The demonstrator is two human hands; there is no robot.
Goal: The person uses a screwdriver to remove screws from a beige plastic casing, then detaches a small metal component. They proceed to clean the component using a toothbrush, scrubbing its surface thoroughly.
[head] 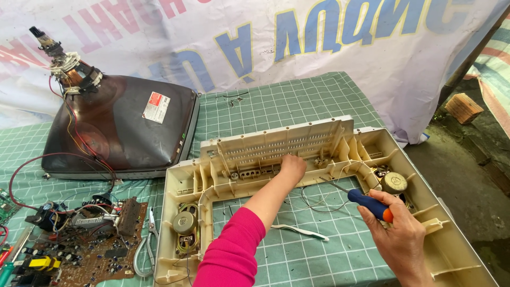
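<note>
A cream plastic television front frame (451, 250) lies face down on a green grid mat. My left hand (291, 167), in a pink sleeve, reaches into the frame's far rail with fingers curled against the plastic ribs; whether it holds anything is hidden. My right hand (399, 236) grips a screwdriver (370, 204) with a blue and orange handle, its shaft pointing toward the frame's inner far edge. A round speaker (393, 182) sits in the frame's right side just beyond that hand. Another speaker (184, 223) sits in the left side.
A dark picture tube (122, 127) lies face down at the left, neck up. A brown circuit board (90, 244) with wires sits at the lower left, pliers (147, 242) beside it. A white banner hangs behind. A white strip (300, 231) lies inside the frame opening. Bare ground at right.
</note>
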